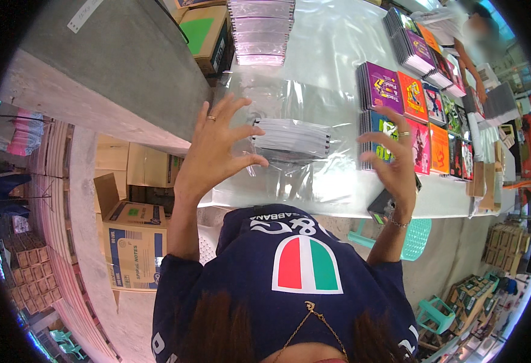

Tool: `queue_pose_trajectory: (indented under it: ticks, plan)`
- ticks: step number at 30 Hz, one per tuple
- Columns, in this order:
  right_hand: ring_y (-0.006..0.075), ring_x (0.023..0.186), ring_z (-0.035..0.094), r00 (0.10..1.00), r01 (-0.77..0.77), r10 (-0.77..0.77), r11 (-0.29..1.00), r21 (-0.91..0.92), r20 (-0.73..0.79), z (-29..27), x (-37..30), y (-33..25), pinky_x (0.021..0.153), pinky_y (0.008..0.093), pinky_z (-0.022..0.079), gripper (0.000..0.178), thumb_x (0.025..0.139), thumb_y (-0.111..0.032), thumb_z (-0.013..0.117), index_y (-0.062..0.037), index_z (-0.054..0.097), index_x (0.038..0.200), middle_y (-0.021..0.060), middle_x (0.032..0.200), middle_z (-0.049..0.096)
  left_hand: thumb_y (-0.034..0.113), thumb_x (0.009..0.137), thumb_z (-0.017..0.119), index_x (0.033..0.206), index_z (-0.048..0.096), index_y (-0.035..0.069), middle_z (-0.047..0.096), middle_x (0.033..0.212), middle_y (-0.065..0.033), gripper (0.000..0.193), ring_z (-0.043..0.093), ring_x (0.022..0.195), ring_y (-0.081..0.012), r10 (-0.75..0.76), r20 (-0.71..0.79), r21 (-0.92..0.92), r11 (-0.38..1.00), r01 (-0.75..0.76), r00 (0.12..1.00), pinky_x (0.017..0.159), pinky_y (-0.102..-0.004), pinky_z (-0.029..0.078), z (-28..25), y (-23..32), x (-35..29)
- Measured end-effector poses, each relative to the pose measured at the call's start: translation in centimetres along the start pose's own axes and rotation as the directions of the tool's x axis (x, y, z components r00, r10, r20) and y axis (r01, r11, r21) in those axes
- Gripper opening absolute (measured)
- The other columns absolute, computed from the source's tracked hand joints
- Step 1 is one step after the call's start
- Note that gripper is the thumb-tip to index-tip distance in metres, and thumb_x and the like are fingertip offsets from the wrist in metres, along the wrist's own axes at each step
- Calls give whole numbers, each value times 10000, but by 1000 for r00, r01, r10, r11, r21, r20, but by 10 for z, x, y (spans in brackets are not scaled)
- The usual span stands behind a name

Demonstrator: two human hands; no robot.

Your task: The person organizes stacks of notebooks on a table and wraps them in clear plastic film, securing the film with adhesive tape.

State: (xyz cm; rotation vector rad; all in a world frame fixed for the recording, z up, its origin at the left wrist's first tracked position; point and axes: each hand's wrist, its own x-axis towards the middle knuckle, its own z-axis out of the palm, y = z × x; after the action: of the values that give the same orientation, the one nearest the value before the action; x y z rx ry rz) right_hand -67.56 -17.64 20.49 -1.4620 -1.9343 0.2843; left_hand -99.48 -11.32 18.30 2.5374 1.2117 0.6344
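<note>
A short stack of spiral notebooks [293,136] lies on the white table, its edges toward me, with a loose clear plastic bag [332,181] around and beneath it. To its left is my left hand [220,142], palm down, fingers spread, a ring on one finger. Its thumb and a fingertip come close to the stack's left end; whether they touch the plastic I cannot tell. My right hand [395,157] hovers apart from the stack on the right, fingers curved and separated, nothing visible in them. It partly covers a blue-green notebook [382,130] in the rows behind it.
A tall pile of bagged notebooks [260,30] stands at the far side. Rows of colourful notebooks [438,151] fill the table's right. A grey concrete pillar [138,66] borders the left, cartons [135,248] below it. Another person [450,27] reaches toward notebooks at far right.
</note>
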Motion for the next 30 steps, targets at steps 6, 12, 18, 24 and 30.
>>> queue_pose_trajectory:
  ticks: [6,12,18,24,30]
  plan:
    - [275,1164,514,991,-45,65,985,168,-117,28,1,-4,998,366,384,470,713,-166,764,-96,635,1160,120,1248,560,397,693,782,1362,482,92,454,1382,-109,795,370,1322,-326,-83,-86,-126,989,72,993,1124,-495,205,23,-10,-1]
    - [254,1180,480,878,-76,216,944,322,-427,92,-64,60,1010,361,387,625,714,-60,755,-17,471,1268,137,1241,513,401,639,844,1427,324,10,386,1399,-168,1022,394,1284,-304,-210,-458,-427,904,-7,864,1054,-425,345,74,-21,-39]
    - [288,1282,379,936,-109,204,943,316,-287,147,-91,59,1031,423,392,835,691,-108,805,-40,347,1386,150,1406,368,322,581,900,1425,278,2,369,1373,-167,1097,405,1264,-291,-420,-366,-606,785,130,830,1052,-408,359,163,-31,-49]
    - [320,1299,369,976,-65,99,982,175,-195,154,-53,43,1020,415,387,683,761,-151,767,-43,421,1339,158,1406,377,370,551,908,1383,313,13,356,1379,-171,1084,392,1283,-301,-309,-392,-523,850,66,866,1075,-424,340,161,-23,-39]
    - [326,1291,396,920,-39,131,968,247,-368,165,-62,43,1037,412,372,464,767,-65,709,-76,584,1213,128,1346,471,362,540,907,1339,400,42,446,1339,-152,999,408,1289,-321,-200,-418,-439,899,-5,886,1075,-431,343,151,-21,-35]
